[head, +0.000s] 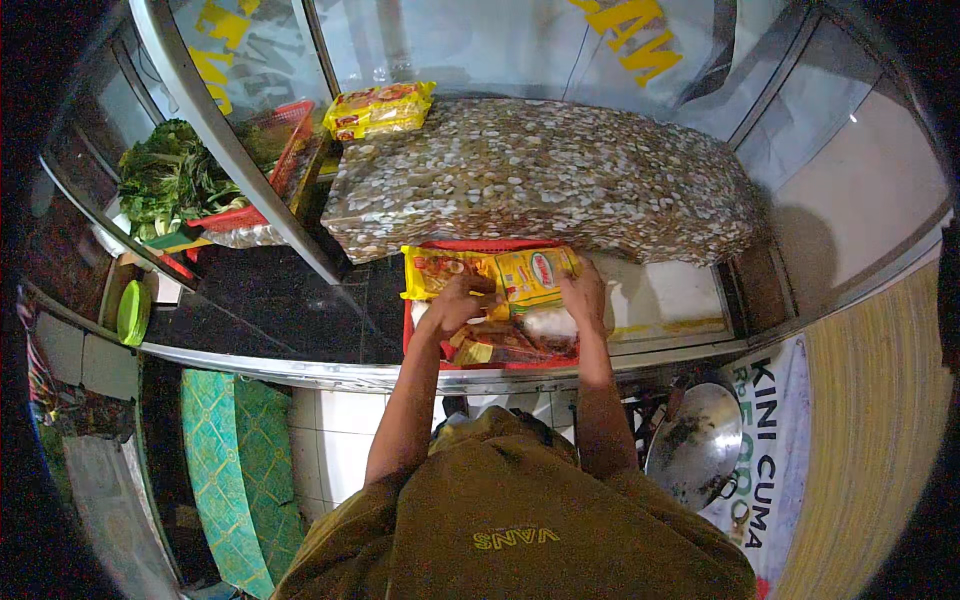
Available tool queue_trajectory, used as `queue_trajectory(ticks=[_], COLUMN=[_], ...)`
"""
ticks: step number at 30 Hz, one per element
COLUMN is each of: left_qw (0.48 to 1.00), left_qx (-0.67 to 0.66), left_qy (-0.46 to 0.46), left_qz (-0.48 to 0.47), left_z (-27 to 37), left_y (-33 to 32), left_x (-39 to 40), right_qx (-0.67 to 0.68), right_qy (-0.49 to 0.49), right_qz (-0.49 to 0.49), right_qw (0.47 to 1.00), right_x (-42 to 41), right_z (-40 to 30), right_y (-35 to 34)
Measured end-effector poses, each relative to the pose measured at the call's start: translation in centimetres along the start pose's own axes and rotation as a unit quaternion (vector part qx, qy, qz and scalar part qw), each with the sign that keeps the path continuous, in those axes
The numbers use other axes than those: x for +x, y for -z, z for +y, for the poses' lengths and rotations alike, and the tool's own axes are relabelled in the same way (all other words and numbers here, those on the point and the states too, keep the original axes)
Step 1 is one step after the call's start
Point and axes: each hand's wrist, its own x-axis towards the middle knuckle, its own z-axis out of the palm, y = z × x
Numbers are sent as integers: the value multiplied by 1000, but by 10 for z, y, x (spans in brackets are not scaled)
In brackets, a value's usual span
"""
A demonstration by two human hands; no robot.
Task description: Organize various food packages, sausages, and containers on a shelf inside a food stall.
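A red plastic basket stands on the counter before me, filled with packaged food. My right hand grips the right edge of a yellow-and-green printed packet. My left hand is over the left part of the basket, its fingers bent near that packet's lower left corner. Whether they hold anything cannot be made out. Behind the left fingers lies a yellow packet of instant noodles, partly covered. Lower in the basket are brown-and-red packets and a whitish plastic bag.
A block covered in pebble-patterned sheet stands behind the basket, with stacked noodle packs at its left end. A metal post divides off leafy greens and a red crate. A wok hangs below right.
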Motion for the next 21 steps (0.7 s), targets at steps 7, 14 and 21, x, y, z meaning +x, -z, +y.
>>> queue_trajectory(ticks=[7,14,21], left_qw=[991,974,912], left_qx=[-124,-132,97], left_qy=[49,6,45], left_qz=[-1,184,395], left_z=[-35,-11,-44], left_y=[11,50,67], left_x=[1,-12,-10], right_qx=[-57,151,133], right_qy=[-13,173,128], right_qz=[-81,-44,-195], right_qw=[995,972,963], right_x=[-17,-27,-47], right_z=[-62,-61,-93], right_y=[20,-49,-105])
